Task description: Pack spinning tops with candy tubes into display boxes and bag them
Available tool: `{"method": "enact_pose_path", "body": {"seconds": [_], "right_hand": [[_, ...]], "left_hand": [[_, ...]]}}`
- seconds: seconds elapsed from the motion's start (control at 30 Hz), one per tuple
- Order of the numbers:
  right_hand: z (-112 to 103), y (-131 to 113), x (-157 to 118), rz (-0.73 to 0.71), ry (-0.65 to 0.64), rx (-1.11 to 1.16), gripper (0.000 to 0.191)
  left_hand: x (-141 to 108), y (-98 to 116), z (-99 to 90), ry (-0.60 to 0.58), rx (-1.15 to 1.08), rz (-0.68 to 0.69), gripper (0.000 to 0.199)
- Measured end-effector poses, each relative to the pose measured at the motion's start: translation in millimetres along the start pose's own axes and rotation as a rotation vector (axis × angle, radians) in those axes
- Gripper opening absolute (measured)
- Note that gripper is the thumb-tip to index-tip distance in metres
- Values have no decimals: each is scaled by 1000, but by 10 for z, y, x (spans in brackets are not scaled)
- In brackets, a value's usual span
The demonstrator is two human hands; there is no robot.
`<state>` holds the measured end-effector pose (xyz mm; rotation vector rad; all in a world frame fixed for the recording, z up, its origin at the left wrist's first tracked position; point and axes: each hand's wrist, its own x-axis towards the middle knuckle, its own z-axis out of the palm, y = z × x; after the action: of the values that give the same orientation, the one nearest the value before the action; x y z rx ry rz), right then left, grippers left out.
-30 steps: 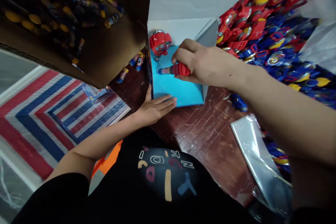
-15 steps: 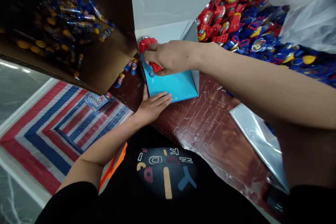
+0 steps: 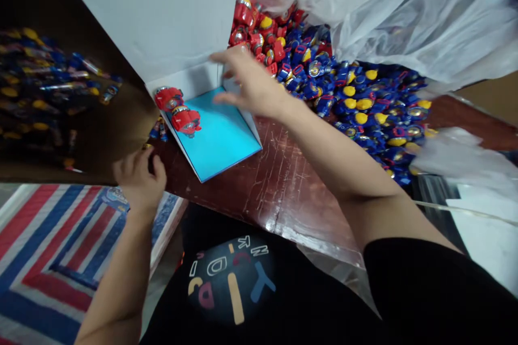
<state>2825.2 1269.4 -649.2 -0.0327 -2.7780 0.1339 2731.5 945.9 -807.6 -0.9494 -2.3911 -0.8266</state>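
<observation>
Two red toys (image 3: 182,110) lie at the left side of a white box (image 3: 162,16) with a bright blue bottom (image 3: 218,137). My right hand (image 3: 253,81) is over the box's right side, its fingers spread and nothing in them. Near the lower edge of a brown carton (image 3: 125,129) is my left hand (image 3: 141,175), fingers curved and apart, with nothing seen in it. The carton holds many small blue and yellow tubes (image 3: 60,86).
Red toys (image 3: 259,32) and blue toys (image 3: 364,113) are heaped behind and to the right, partly under clear plastic (image 3: 384,16). A striped lined container (image 3: 44,259) stands at the lower left. The dark red table (image 3: 279,172) has a scratched top.
My right hand has let go of the red toy and moved right. My left hand has left the box's front edge and moved left to the carton. The view has shifted right.
</observation>
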Motion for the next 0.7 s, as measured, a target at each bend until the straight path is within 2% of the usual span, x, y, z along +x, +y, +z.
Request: {"method": "enact_pose_path", "body": {"seconds": [0.07,0.13,0.2,0.23,0.27,0.3,0.37,0.4,0.43,0.47,0.53,0.6,0.7], "right_hand": [[115,393,-167,383,44,-87,55],[336,670,-348,601,-56,-141,59],[559,812,-560,656,-162,-125,64],[633,842,-679,660,-161,-91,64],[666,852,-803,648,-103,-22,63],[656,842,-928,621,-9,71,60],[521,747,-1155,508,213,322,54],[417,649,-1243,444,241,414,51],[310,514,-1304,361,232,495,46],[215,348,-1333,234,171,591,41],[107,-21,-1297,-55,-3,736,32],[121,-314,-1189,-252,-84,803,25],[234,-485,-1080,-394,-91,810,16]], "left_hand": [[69,-226,60,-73,81,-126,43],[94,-330,166,-118,77,-167,48],[67,-335,229,-128,70,-180,45],[31,-310,219,-122,68,-183,43],[-20,-270,175,-111,47,-180,41],[-82,-211,100,-106,-1,-175,39],[-211,-25,-109,-170,-194,-168,37],[-261,100,-218,-242,-320,-160,37],[-291,240,-315,-333,-444,-146,36],[-300,385,-391,-433,-550,-122,36],[-259,652,-469,-599,-702,-46,33],[-176,837,-464,-684,-779,24,30],[-79,929,-413,-722,-789,115,27]]}}
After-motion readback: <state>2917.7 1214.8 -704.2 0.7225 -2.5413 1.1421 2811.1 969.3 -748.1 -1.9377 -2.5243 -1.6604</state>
